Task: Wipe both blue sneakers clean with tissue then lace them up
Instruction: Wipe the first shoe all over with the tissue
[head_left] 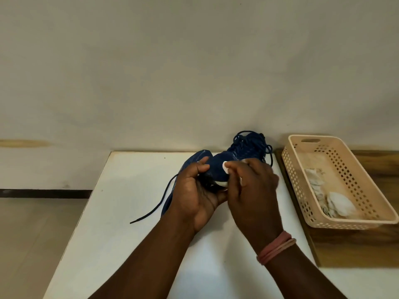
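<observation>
My left hand [195, 190] grips a blue sneaker [218, 167] from the left side, thumb on its upper, and holds it above the white table [112, 212]. My right hand [252, 188] pinches a white tissue [226, 166] and presses it against that shoe. A dark lace [157, 201] trails from the shoe down onto the table at the left. Behind my hands stands the second blue sneaker [248, 147], with its laces in loose loops, near the table's far edge.
A beige perforated basket [367, 190] with crumpled white tissues [339, 203] sits on a wooden surface [345, 249] to the right of the table. A plain wall rises behind. The floor lies to the left of the table.
</observation>
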